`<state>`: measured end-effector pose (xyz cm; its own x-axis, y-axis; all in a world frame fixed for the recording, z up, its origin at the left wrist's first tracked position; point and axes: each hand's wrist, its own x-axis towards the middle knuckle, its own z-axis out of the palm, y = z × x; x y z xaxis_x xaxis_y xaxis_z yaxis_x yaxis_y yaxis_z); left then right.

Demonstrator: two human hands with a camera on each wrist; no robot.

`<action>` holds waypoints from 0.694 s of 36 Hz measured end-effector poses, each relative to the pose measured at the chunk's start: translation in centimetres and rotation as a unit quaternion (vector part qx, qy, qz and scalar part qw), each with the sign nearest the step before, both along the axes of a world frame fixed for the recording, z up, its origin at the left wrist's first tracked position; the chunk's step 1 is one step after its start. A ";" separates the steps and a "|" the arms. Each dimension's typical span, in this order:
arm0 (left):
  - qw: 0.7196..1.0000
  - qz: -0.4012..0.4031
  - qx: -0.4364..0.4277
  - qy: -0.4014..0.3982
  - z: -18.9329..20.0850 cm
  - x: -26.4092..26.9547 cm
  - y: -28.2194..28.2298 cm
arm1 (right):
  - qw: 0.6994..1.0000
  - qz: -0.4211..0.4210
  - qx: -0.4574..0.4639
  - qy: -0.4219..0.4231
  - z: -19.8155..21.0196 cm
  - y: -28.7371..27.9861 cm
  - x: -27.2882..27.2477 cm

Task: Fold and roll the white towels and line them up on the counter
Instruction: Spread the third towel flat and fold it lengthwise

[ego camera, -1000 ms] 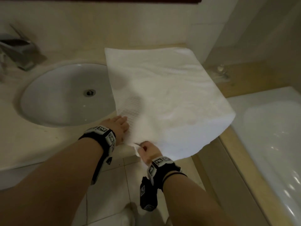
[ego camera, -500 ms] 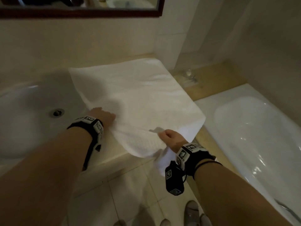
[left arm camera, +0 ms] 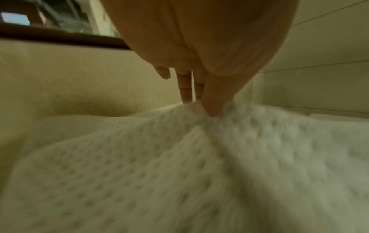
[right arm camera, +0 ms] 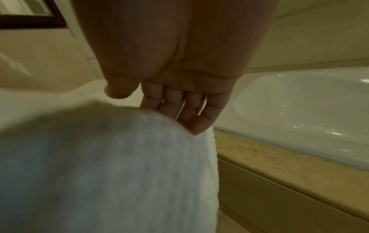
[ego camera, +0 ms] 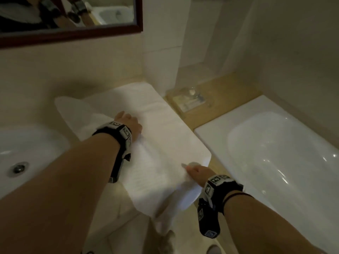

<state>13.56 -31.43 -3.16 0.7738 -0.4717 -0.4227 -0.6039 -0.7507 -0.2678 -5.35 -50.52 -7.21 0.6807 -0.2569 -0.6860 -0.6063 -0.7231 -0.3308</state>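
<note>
One white waffle-textured towel [ego camera: 165, 143] lies on the beige counter [ego camera: 73, 189] between the sink and the tub, its near end hanging over the front edge. My left hand [ego camera: 128, 121] is on the towel's middle. In the left wrist view, thumb and fingers [left arm camera: 199, 104] pinch a raised fold of the towel [left arm camera: 179, 173]. My right hand [ego camera: 196, 172] is at the towel's near right side. In the right wrist view its straight fingers [right arm camera: 179, 113] rest on top of the towel [right arm camera: 99, 165], thumb held apart.
A white sink [ego camera: 27, 153] sits left of the towel and a white bathtub [ego camera: 275, 153] to the right. A clear tray [ego camera: 190, 101] stands on the tan ledge behind the tub. A framed mirror [ego camera: 73, 32] hangs above. Tiled floor lies below.
My left hand has carried the towel's left edge up and to the right, doubling the towel over. My right hand let go of the near corner and now lies flat on it.
</note>
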 end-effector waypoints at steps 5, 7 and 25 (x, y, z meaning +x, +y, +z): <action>0.989 0.135 -0.022 0.049 -3.4 0.3 0.4 | 0.996 0.006 0.025 -0.090 -0.5 -1.2 4.3; 0.976 0.203 -0.037 0.068 -4.7 1.0 1.5 | 0.991 0.057 0.001 -0.123 -0.7 -0.7 6.5; 0.815 0.560 -0.140 0.043 -4.3 12.5 11.8 | 0.970 0.205 -0.070 -0.113 -0.9 6.5 24.9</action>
